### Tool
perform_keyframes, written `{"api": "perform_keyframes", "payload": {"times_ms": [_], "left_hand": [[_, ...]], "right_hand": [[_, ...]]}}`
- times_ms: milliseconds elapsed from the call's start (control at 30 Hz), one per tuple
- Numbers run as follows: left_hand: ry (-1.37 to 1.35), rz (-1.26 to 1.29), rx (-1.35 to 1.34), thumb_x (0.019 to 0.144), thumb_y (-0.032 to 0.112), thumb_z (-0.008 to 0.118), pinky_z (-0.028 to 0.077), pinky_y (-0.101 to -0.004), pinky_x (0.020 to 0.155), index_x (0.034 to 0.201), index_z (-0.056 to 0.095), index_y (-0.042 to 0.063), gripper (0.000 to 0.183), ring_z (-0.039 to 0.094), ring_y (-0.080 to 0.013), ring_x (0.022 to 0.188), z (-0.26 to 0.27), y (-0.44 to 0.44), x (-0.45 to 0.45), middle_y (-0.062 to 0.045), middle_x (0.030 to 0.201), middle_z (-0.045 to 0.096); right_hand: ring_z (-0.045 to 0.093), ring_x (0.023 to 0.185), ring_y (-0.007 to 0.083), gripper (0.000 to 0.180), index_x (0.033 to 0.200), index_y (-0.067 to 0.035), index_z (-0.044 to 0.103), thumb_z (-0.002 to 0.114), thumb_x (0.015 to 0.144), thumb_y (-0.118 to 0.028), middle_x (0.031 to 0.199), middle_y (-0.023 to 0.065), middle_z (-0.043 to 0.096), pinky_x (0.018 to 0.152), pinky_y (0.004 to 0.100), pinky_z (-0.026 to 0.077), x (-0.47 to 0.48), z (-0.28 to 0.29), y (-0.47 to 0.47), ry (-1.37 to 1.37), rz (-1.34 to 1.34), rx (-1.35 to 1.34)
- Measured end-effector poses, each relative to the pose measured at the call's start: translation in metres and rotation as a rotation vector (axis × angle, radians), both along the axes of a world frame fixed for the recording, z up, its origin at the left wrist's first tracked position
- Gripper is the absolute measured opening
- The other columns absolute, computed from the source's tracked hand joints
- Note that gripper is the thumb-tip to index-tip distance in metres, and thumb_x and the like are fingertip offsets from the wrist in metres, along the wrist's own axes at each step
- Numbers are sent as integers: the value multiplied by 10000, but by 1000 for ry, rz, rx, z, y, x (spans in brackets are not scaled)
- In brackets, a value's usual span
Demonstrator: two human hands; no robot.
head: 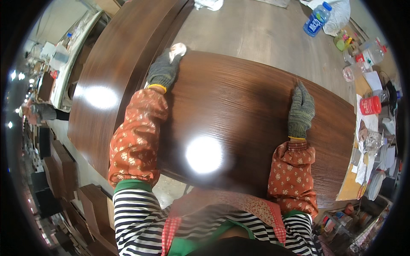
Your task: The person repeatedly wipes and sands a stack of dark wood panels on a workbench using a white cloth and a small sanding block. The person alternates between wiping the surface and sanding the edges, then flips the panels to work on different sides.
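A dark brown wood-grain panel [237, 105] lies before me, with a glossy patch reflecting a light. At its far left corner, my left hand [165, 68] in a grey knit glove grips a white cloth [178, 51]. The cloth bunches around the fingertips. My right hand [301, 110], gloved alike, rests on the right part of the panel near its far edge, fingers close together. A thin light line shows just past its fingertips; what it is cannot be told. Along the left side of this panel stands a second, longer brown panel [99, 70].
Beyond the panel, a grey work surface [243, 35] bears a blue-labelled bottle [317, 19] and a white plastic bag [338, 16]. A red tub [370, 105] and several bottles crowd the right side. Brown panels [61, 163] stack at lower left. Another person [41, 112] is at far left.
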State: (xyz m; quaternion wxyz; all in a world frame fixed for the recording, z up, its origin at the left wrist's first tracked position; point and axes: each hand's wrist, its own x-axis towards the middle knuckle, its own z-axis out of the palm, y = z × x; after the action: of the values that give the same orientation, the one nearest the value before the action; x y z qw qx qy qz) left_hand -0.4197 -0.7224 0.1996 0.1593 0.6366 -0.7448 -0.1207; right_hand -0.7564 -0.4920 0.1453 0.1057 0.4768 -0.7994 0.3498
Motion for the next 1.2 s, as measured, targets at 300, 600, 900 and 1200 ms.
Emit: {"api": "perform_keyframes", "payload": {"times_ms": [300,600,900,1200], "left_hand": [[8,-540,-245,952,399,588,469,-413,917,1258,597,53,462,638,-377,998,3,37,-92,-197,1106,664],[-59,-261,-26,935,633,439,406,-442,1020,1228,653,69,670,567,-381,1180,3,-4,-67,-218,1234,641],[-306,-21,-110,962,575,411,318,-485,1110,1416,473,87,669,461,-420,1301,-5,51,-59,-237,1390,522],[-211,-466,-101,950,573,405,323,-492,1071,1323,542,150,580,529,-383,1207,-1,138,-285,-205,1251,606]], "right_hand": [[623,985,325,297,1213,-97,639,612,916,-101,1073,135,671,884,445,502,11,5,2,61,29,-148],[577,1146,297,383,1368,-159,546,452,999,-194,1308,100,608,999,401,473,15,18,-6,-170,131,54],[578,1029,283,447,1385,-140,500,535,940,-181,1157,84,636,858,410,502,26,34,28,-25,239,-182],[610,1003,303,325,1264,-88,601,558,946,-136,1161,124,633,867,407,512,-65,34,208,-302,196,-56]]}}
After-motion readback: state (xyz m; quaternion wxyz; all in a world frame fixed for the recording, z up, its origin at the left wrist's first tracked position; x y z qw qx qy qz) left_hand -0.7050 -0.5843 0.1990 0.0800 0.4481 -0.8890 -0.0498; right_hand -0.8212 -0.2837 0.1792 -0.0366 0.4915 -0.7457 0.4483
